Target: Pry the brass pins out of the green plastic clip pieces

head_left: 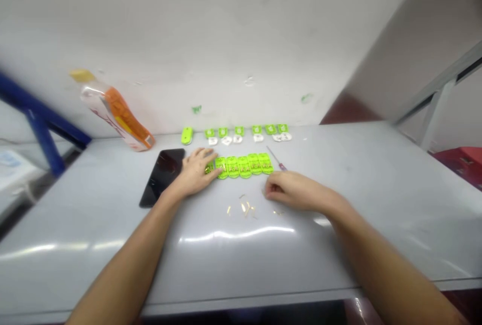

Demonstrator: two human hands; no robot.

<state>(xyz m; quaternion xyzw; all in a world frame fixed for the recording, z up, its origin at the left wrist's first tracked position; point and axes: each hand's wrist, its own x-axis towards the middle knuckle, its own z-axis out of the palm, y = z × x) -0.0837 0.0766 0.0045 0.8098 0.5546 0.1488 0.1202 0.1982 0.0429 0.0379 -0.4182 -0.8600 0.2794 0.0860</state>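
My left hand (pixel 196 170) rests with fingers apart at the left end of a row of bright green plastic casings (pixel 244 166). Its thumb and fingers touch or partly cover the leftmost one. The casings lie open side by side, with small metal parts inside. To the right of the row my right hand (pixel 286 189) has its fingers curled together just above the table; whatever they pinch is hidden. Several thin gold-coloured metal strips (pixel 246 208) are scattered between my hands. A slim screwdriver (pixel 276 158) lies beyond my right hand, its handle end close to my knuckles.
Small green covers (pixel 239 130) and white pieces (pixel 258 138) line the wall, beside a closed green case (pixel 187 135). A black phone (pixel 162 177) lies left of my left hand. An orange-labelled bottle (pixel 116 114) stands at the back left of the grey table (pixel 233 264).
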